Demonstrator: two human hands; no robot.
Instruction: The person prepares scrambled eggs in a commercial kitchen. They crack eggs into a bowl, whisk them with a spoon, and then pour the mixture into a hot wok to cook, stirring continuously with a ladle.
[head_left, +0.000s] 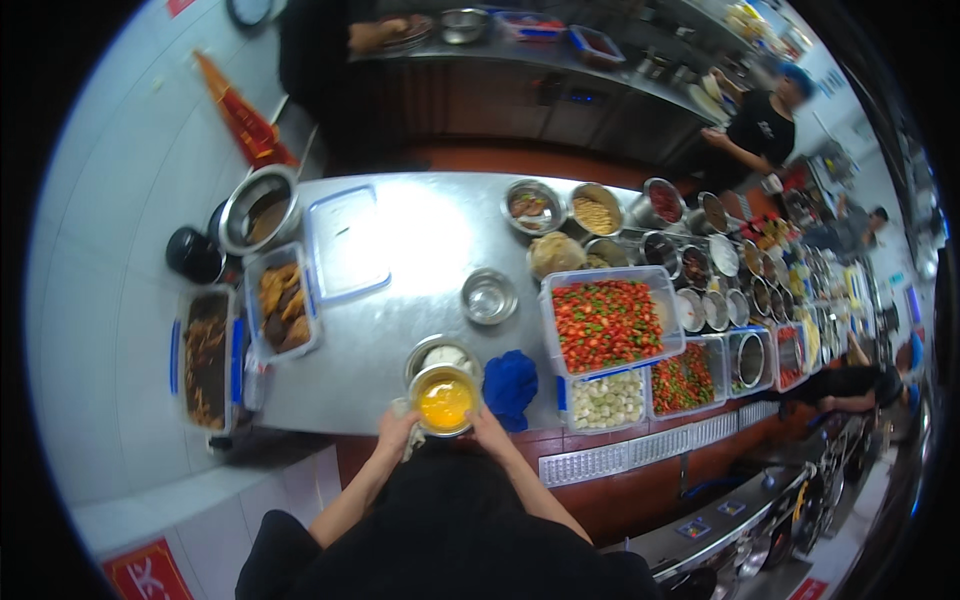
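Between my two hands is a metal bowl (445, 401) of yellow liquid that looks like beaten egg. My left hand (396, 430) grips its left side, with a pale cloth (411, 441) at the fingers. On the right rim is my right hand (486, 429), thumb over the edge. Just beyond, partly hidden by the held bowl, stands a second metal bowl (429, 351) with something white inside. A crumpled blue cloth (511, 390) lies to the right of the bowls. Farther back on the steel table (360, 390) is a small shiny metal bowl (489, 297).
A plastic tub (607, 322) of chopped red and green peppers sits atop another tub of pale chunks (609, 401). Several metal pots of ingredients line the right. Left are a tub of brown food (283, 304) and a plastic lid (349, 244). Co-workers (757, 124) stand beyond.
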